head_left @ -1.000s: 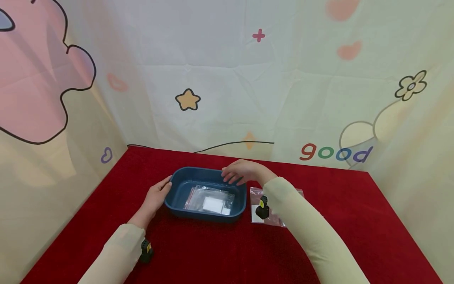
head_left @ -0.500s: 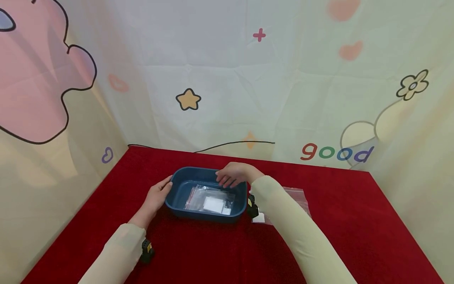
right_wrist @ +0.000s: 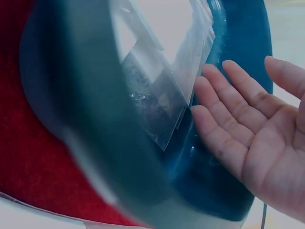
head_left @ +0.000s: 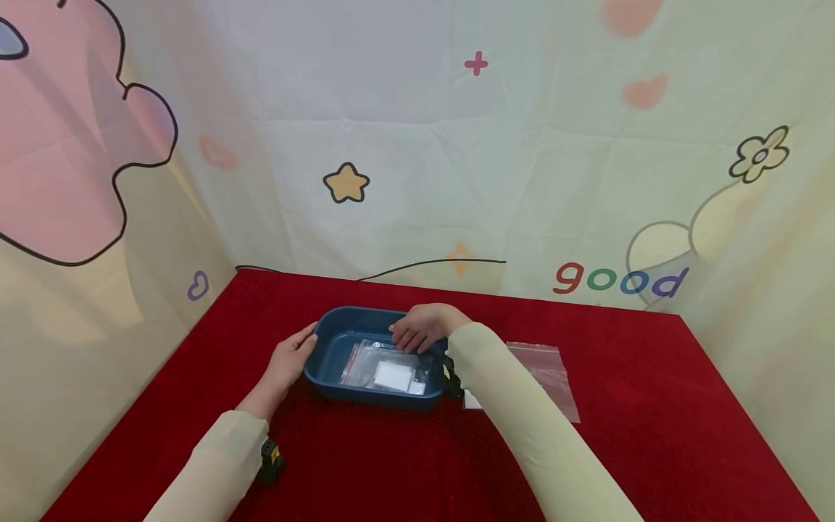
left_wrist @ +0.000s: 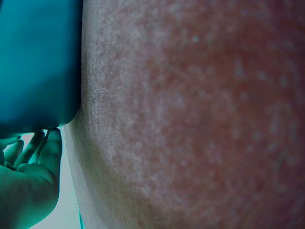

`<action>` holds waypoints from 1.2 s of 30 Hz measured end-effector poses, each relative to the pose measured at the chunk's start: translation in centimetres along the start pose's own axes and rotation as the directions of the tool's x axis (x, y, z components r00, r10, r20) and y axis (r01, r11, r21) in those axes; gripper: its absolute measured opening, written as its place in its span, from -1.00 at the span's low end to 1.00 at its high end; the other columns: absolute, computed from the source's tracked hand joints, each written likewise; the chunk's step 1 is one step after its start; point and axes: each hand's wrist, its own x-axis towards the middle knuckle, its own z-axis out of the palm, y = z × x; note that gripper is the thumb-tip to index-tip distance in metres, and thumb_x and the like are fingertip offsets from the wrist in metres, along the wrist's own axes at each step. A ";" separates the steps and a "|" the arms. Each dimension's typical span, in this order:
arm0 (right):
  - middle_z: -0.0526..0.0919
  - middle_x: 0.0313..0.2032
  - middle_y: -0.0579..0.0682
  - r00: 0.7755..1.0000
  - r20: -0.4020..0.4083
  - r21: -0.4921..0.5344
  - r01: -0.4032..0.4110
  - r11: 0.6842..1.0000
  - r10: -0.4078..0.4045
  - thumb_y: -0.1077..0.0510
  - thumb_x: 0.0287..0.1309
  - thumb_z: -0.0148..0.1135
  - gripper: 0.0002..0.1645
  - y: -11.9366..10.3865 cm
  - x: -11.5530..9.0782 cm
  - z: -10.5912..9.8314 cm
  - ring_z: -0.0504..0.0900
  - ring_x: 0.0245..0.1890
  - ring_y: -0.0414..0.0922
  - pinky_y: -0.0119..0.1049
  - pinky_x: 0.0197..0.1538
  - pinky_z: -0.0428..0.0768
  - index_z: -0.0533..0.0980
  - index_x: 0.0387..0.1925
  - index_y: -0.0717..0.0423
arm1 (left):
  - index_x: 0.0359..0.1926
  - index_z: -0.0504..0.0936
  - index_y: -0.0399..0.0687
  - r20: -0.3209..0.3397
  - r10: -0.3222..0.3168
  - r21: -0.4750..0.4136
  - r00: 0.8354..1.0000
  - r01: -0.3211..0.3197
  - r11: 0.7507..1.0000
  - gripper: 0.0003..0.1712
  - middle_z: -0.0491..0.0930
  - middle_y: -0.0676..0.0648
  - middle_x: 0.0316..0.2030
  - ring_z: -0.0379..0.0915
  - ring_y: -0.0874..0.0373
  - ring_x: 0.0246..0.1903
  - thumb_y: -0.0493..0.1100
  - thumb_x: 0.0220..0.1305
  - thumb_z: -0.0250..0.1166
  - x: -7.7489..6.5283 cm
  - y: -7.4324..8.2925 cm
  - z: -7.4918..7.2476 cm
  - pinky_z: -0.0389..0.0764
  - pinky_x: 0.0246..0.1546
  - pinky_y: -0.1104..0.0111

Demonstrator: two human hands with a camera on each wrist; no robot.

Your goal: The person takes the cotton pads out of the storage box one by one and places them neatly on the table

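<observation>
A blue plastic tub (head_left: pixel 375 397) stands on the red cloth. My left hand (head_left: pixel 289 360) holds its left side, thumb by the rim; the left wrist view shows fingers (left_wrist: pixel 51 150) against the outer wall. Clear zip bags (head_left: pixel 365 366) with white cards inside lie flat in the tub. My right hand (head_left: pixel 424 326) reaches over the far right rim, fingers loosely extended and pointing down. In the right wrist view the fingertips (right_wrist: pixel 202 114) are beside the edge of the bags (right_wrist: pixel 164 100), and the palm holds nothing. Whether they touch the bags I cannot tell.
Another clear zip bag (head_left: pixel 551 377) lies on the red cloth (head_left: pixel 639 406) right of the tub, partly hidden under my right forearm. A printed fabric backdrop (head_left: pixel 417 196) rises behind the table.
My right hand has moved left and slightly down, further over the tub. More of the bag at the right now shows beyond the forearm. The left hand and tub stay put.
</observation>
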 end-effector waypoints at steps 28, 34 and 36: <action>0.67 -0.45 -0.09 0.998 -0.005 -0.138 -0.066 0.988 0.065 0.22 0.36 0.27 -0.84 -0.7 1.2 1.2 0.52 -0.33 -0.17 -0.31 -0.17 0.61 0.75 -0.22 0.13 | 0.58 0.17 -0.14 -0.006 -0.012 -0.010 1.000 0.012 1.000 -0.40 0.13 -0.30 0.58 0.05 -0.26 0.57 -0.10 0.65 -0.06 0.0 0.0 0.0 0.26 0.53 -0.12; 0.73 -0.29 -0.05 0.997 -0.023 -0.146 -0.073 0.987 0.070 0.17 0.33 0.33 -0.83 -1.0 1.1 1.3 0.56 -0.21 -0.12 -0.18 0.12 0.68 0.76 -0.16 0.13 | 0.58 0.17 -0.14 -0.009 -0.012 -0.009 1.000 0.012 1.000 -0.40 0.14 -0.30 0.58 0.05 -0.25 0.57 -0.10 0.65 -0.06 0.1 -0.1 0.0 0.26 0.53 -0.11; 0.76 -0.17 -0.01 0.997 -0.018 -0.146 -0.075 0.986 0.074 0.18 0.33 0.32 -0.82 -1.1 1.1 1.2 0.59 -0.14 -0.10 -0.11 0.26 0.65 0.76 -0.14 0.13 | 0.58 0.17 -0.13 -0.008 -0.013 -0.009 1.000 0.012 1.000 -0.40 0.14 -0.30 0.58 0.06 -0.25 0.57 -0.10 0.65 -0.07 0.2 -0.1 0.1 0.27 0.53 -0.11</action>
